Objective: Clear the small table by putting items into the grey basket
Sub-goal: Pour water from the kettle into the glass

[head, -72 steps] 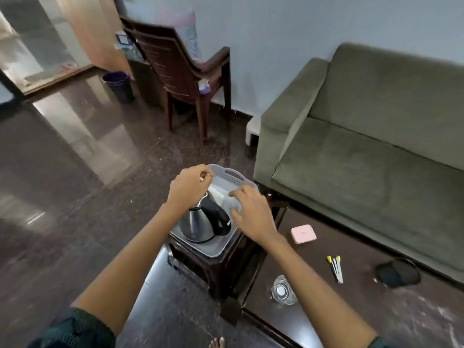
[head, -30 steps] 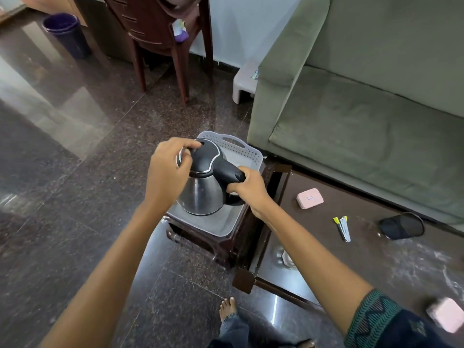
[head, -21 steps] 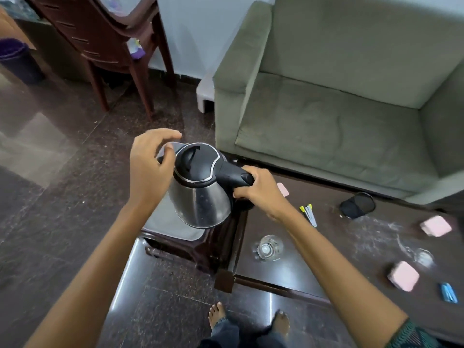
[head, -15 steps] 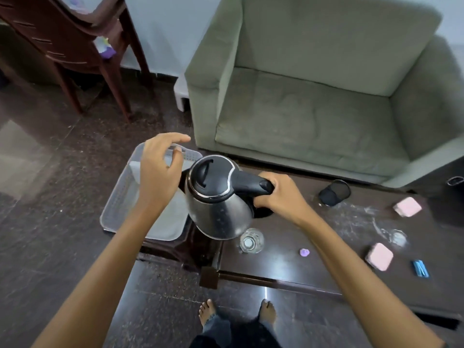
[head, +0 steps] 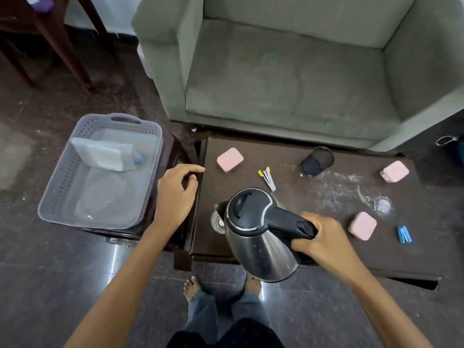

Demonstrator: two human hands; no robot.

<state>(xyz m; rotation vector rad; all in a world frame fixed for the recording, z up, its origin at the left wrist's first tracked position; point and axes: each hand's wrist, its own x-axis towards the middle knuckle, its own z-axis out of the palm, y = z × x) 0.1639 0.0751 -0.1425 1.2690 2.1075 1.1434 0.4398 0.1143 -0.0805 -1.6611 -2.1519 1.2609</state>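
Basket mostly free, only white pack at far end. Surface btwn pink boxes open; glass hidden behind my kettle.

right hand fist-closed around kettle handle; left hand empty, fingers loosely curled, arm extended forward

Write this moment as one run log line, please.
right hand: grips kettle handle, above table | left hand: empty | grey basket: holds white packet
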